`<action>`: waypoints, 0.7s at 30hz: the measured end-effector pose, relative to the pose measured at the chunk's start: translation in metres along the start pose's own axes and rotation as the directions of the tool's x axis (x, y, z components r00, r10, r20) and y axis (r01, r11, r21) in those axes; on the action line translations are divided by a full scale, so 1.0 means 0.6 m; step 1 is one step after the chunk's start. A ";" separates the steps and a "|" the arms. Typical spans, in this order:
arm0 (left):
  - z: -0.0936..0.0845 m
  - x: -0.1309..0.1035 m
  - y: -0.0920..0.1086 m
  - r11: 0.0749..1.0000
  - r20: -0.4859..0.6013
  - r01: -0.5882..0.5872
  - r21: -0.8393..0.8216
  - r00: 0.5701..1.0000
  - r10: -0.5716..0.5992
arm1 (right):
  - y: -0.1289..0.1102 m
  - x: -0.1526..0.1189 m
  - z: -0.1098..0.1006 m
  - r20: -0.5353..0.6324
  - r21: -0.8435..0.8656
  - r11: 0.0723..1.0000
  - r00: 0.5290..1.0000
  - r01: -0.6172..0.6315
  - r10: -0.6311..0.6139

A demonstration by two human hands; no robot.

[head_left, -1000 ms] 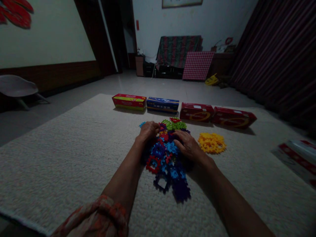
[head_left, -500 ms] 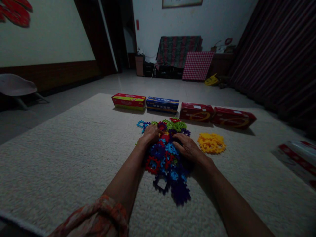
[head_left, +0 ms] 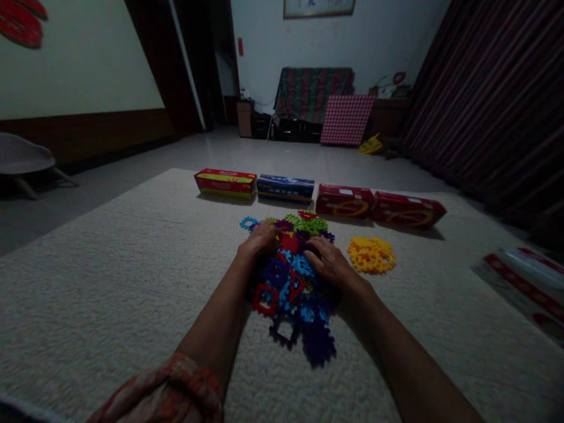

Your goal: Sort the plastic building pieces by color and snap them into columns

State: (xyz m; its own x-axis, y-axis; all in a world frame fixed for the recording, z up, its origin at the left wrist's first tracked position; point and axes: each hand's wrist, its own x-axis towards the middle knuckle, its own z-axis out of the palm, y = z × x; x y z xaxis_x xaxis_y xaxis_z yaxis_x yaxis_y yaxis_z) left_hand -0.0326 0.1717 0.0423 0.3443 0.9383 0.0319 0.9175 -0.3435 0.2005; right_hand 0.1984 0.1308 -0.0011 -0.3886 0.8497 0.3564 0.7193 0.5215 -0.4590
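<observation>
A heap of plastic gear-shaped building pieces [head_left: 302, 264] lies on the pale textured mat, in purple, blue, red and green. My left hand [head_left: 262, 236] rests on the heap's left side, fingers bent loosely over it, beside a bit of yellow and a red piece [head_left: 289, 241]. On the right side lies my right hand [head_left: 329, 260], thumb and fingers apart, touching the pieces near a light blue one [head_left: 302, 265]. Neither hand shows a piece clearly gripped, though the left fingertips are dim. Right of the heap sits a separate pile of yellow gear pieces [head_left: 371, 255].
Beyond the heap stands a row of boxes: a red-and-green box [head_left: 225, 184], a blue box [head_left: 285, 188] and two dark red boxes [head_left: 345, 201]. A clear-and-red package [head_left: 524, 282] lies at the right. A pale chair [head_left: 24, 155] is at far left.
The whole view has shifted slightly to the left. My left hand has drawn a little leftward from the heap's middle, baring more of the red piece. My right hand stays nearly in place.
</observation>
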 end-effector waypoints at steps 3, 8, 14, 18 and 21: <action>-0.005 -0.001 -0.004 0.999 -0.040 -0.027 -0.044 0.999 0.025 | -0.004 0.000 0.000 0.028 0.022 1.000 1.000 0.009 -0.010; 0.000 0.008 -0.010 0.991 -0.203 -0.055 -0.120 0.979 0.030 | -0.016 0.007 -0.009 -0.079 0.061 0.998 0.997 -0.009 0.013; -0.010 0.013 -0.001 0.948 -0.346 -0.257 -0.188 0.921 0.181 | -0.029 0.014 -0.016 -0.292 0.266 0.956 0.936 -0.120 0.199; -0.008 0.010 0.029 0.882 -0.312 -0.397 -0.255 0.897 0.313 | -0.030 0.020 -0.009 -0.263 0.519 0.833 0.890 -0.194 0.372; -0.001 0.010 0.053 0.866 -0.285 -0.426 -0.261 0.891 0.352 | -0.025 0.026 -0.008 -0.267 0.606 0.764 0.849 -0.220 0.456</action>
State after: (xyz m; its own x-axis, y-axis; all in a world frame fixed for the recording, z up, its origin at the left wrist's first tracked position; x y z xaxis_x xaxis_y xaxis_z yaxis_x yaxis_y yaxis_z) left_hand -0.0014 0.1663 0.0494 0.5734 0.7266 0.3785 0.5959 -0.6869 0.4160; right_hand 0.1843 0.1358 0.0149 0.1524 0.9383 0.3105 0.2862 0.2588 -0.9226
